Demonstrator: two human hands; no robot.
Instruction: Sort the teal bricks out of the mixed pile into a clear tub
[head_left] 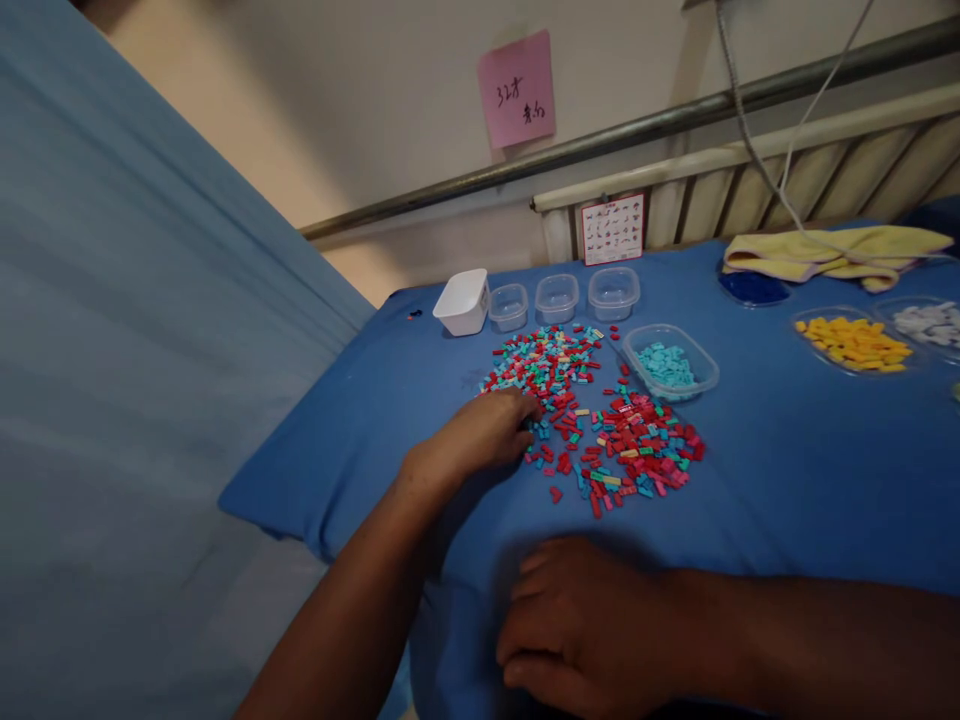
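At the brick pile's (592, 420) left edge, left hand (480, 435) fingers curl together; right hand (577, 625) rests half-curled, empty, near the table edge.

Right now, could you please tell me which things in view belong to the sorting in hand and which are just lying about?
In use:
left hand in the pile of small red and teal plastic bricks
clear plastic tub of teal bricks
right hand, resting on the blue cloth

Lying about:
yellow folded towel
pink paper note
white plastic tub
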